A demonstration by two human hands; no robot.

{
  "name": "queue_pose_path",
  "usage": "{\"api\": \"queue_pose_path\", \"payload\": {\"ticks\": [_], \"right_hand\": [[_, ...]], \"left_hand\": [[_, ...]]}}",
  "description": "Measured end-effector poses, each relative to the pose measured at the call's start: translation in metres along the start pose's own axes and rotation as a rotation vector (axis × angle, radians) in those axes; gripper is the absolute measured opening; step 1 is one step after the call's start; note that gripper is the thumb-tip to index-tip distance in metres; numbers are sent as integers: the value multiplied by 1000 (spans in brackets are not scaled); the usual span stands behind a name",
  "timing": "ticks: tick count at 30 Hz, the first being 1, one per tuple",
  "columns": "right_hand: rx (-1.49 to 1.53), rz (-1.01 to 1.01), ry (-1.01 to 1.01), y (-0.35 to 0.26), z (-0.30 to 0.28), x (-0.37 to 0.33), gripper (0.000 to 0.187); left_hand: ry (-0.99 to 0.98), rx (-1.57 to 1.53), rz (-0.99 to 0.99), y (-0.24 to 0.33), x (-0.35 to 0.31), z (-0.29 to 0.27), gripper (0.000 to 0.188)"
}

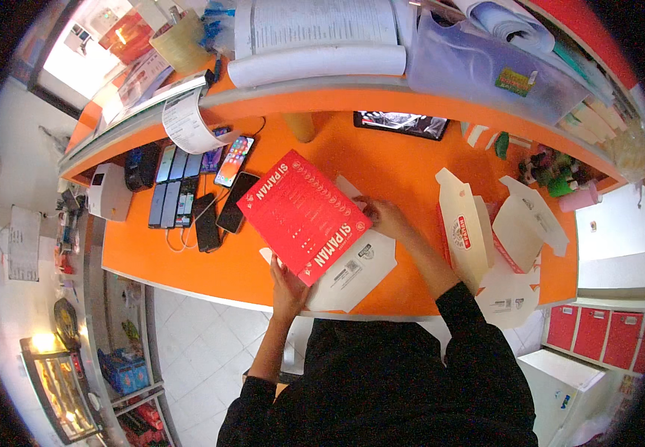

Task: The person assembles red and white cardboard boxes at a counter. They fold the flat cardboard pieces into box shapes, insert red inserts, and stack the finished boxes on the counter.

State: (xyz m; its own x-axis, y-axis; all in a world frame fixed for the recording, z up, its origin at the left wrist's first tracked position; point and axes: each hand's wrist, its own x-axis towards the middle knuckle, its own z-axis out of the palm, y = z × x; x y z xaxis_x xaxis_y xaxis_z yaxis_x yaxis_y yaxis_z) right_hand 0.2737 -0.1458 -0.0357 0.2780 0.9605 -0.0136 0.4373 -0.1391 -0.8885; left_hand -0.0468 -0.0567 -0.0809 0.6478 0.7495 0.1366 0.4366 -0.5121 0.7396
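Note:
A red and white cardboard food box (302, 217), partly folded, lies tilted over the orange counter in front of me. Its red panel faces up, and white flaps stick out from under the right and near sides. My left hand (287, 289) grips its near-left corner, with the fingertips along the edge and partly hidden. At the box's right edge, my right hand (383, 219) pinches the cardboard beside a white flap. To the right stand a cream box (462, 227) with a red label and another opened box (525, 222) with raised flaps.
Several phones (167, 195) with cables lie at the left beside a white device (109, 192). A tablet (401, 124) rests under the orange shelf edge (278, 103). Bottles (561, 184) stand far right. Above are a paper stack (315, 28) and a plastic bin (479, 67).

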Motion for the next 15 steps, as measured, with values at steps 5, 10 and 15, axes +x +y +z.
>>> {"api": "queue_pose_path", "payload": {"ticks": [5,10,15], "right_hand": [[118,-504,-8,-35,-30,-3,80],[-196,-295,-233,-46,-44,5,74],[-206,-259,-220,-40,-43,10,64]], "left_hand": [[251,207,245,36,-5,-23,127],[118,185,263,57,8,-40,80],[117,155,289,61,15,-48,76]]}}
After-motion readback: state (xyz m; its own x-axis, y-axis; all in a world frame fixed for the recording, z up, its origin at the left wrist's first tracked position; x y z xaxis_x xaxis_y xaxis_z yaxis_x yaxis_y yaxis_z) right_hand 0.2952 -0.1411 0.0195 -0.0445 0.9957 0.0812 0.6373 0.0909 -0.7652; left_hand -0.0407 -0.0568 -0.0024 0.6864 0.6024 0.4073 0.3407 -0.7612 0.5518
